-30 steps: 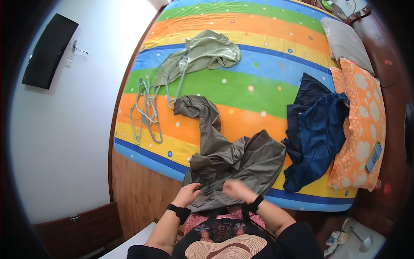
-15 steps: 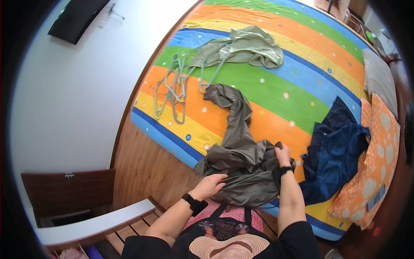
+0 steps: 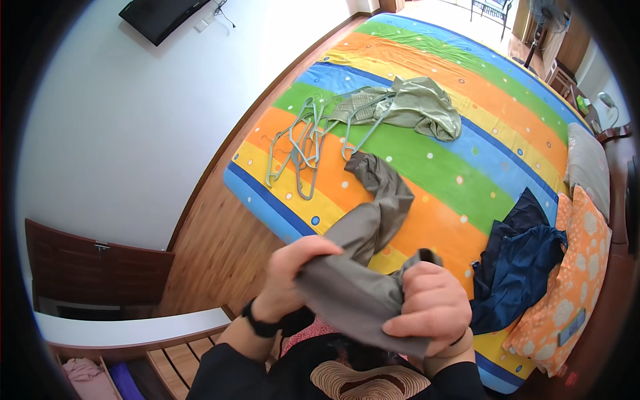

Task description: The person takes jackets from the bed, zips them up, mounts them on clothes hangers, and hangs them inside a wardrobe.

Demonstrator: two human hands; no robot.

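A shiny grey-brown garment (image 3: 353, 290) is raised close in front of my body. My left hand (image 3: 288, 273) grips its left edge, thumb over the cloth. My right hand (image 3: 435, 303) has its fingers wrapped round a bunched part on the other side. From between my hands, a long tube-like leg or sleeve trails onto the bed and bends toward the hangers. Whether it is trousers or a top I cannot tell. Past its far end lie several pale green clothes hangers (image 3: 307, 150) and a light green satin garment (image 3: 427, 110).
The striped bed (image 3: 480, 183) fills the middle. Dark blue clothing (image 3: 523, 260) lies at the right beside an orange patterned pillow (image 3: 587, 267) and a grey pillow (image 3: 587, 160). At the lower left is an open drawer (image 3: 103, 387) with folded clothes.
Both hands have lifted the near part of the grey-brown garment off the bed toward me. My left hand, loosely on the cloth before, now grips it. The view has shifted.
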